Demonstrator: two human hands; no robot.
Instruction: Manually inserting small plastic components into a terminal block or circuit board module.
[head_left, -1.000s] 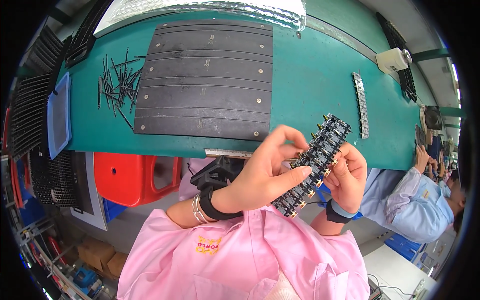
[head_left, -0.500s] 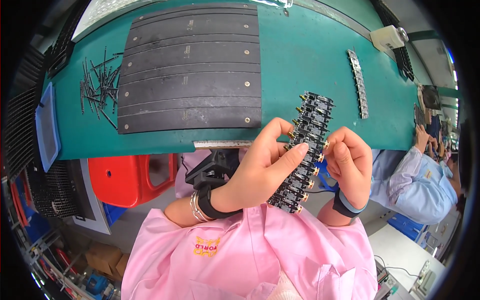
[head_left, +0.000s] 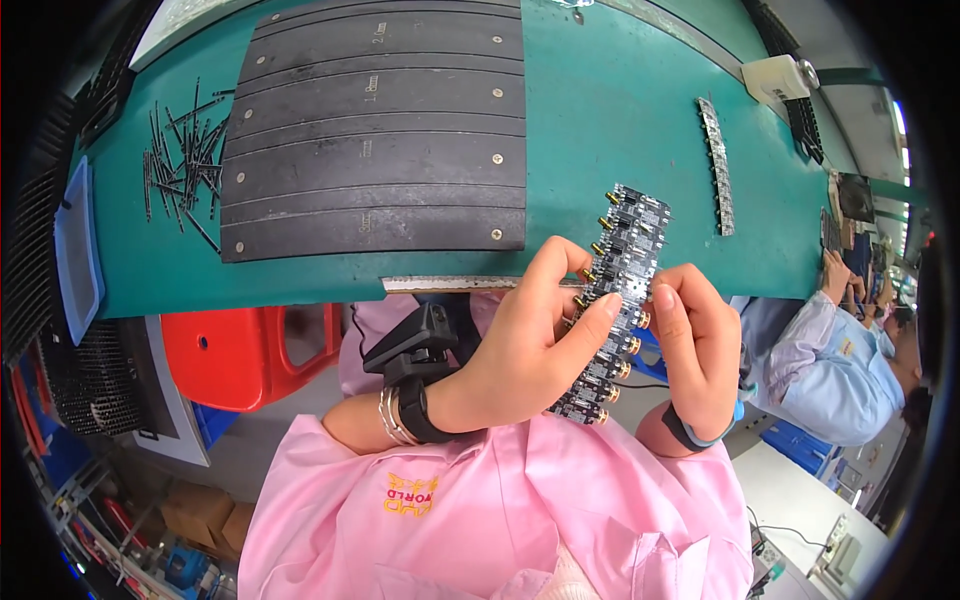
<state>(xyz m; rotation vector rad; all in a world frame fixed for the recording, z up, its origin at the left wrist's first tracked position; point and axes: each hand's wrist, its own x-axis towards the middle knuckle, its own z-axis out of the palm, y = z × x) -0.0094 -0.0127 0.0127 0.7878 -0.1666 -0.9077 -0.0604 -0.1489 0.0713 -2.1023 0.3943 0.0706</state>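
A long black circuit board panel (head_left: 632,235) is tilted up in front of my chest, with gold pins along its left edge and round gold-and-red connectors (head_left: 625,370) along the lower right edge. My left hand (head_left: 520,345) is closed on the panel, thumb across its face and fingers behind the left edge. My right hand (head_left: 697,335) is closed in a pinch at the panel's right edge, just above the highest visible connector. Whatever lies between those fingertips is hidden.
A dark grooved plate (head_left: 375,130) lies on the green table (head_left: 610,110), with thin black strips (head_left: 185,160) to its left. Another narrow board strip (head_left: 718,165) lies at right, near a white container (head_left: 775,78). A red stool (head_left: 225,350) stands below; a co-worker's blue sleeve (head_left: 800,340) is at right.
The connector beside my right fingertips no longer shows at the panel's edge. My right hand has shifted slightly, and the panel is a little more upright in my left hand.
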